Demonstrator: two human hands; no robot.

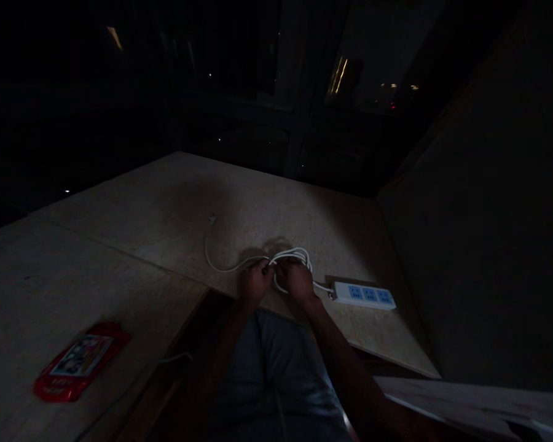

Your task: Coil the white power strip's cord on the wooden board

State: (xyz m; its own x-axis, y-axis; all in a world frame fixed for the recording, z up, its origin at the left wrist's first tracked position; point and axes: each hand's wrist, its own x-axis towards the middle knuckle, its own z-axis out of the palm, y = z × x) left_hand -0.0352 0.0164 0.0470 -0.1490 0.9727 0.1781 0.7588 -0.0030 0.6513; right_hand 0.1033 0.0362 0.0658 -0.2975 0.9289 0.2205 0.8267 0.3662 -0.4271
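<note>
A white power strip (pixel 364 294) with blue sockets lies on the pale wooden tabletop (pixel 166 209), to the right of my hands. Its white cable (pixel 292 255) is gathered in loops between my hands. My left hand (pixel 253 281) is closed on the cable at the left side of the bundle. My right hand (pixel 296 279) is closed around the loops. A loose stretch of cable curves away to the left and ends in a white plug (pixel 211 218) lying on the table.
A red flat packet (pixel 79 362) lies at the near left on the table. A thin white cord (pixel 172 358) shows by the table's notch near my lap. A dark wall (pixel 479 245) stands on the right, dark windows behind. The room is dim.
</note>
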